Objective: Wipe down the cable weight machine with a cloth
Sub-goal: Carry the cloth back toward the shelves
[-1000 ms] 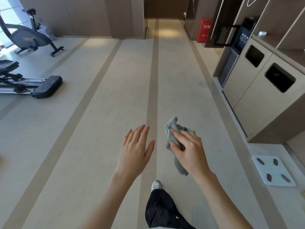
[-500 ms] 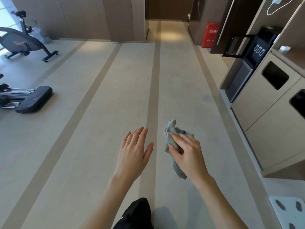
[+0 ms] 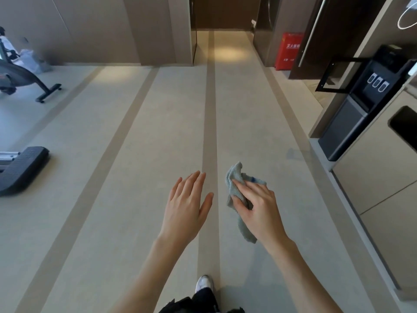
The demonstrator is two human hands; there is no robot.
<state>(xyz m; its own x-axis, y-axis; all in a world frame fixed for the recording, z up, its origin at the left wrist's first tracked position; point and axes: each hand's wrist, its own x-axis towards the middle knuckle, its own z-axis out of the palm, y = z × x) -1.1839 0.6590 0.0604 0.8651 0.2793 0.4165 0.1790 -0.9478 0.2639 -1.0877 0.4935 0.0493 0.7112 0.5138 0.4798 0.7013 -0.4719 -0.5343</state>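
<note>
Steps forward on a white shoe (image 3: 204, 283) at the bottom edge, where half a second back only dark trouser showed. Holds the left hand (image 3: 185, 204) out flat, fingers straight, touching nothing, apart from the right. Pinches the crumpled grey cloth (image 3: 233, 173) in the right hand (image 3: 259, 208), thumb and fingers curled round it, lower end dangling; same grip as a second ago. Has passed the white floor scale, now out of view, and closes on the black water dispenser (image 3: 352, 114) at right. Lets the exercise bike (image 3: 20, 80) slide off far left. Shows no cable weight machine anywhere yet; probably still walking to it, wiping not begun.
</note>
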